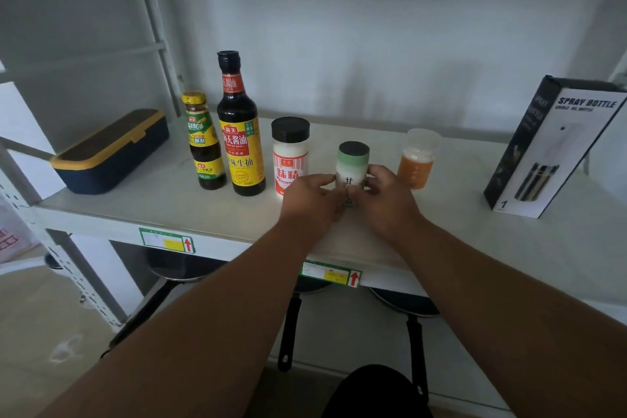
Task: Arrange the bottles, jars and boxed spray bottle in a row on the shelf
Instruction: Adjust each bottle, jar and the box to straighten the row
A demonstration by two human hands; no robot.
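Green-capped jar [353, 166]: upright on shelf [176, 204], gripped by left hand [310, 198] and right hand [386, 200]; contents hidden.

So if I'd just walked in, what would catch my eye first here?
Probably the two hands meeting mid-shelf, the left hand and right hand both wrapped around a green-banded jar. Next, the tall soy sauce bottle standing to the left, highest in the row. Then the spray bottle box, apart at the far right of the white shelf.
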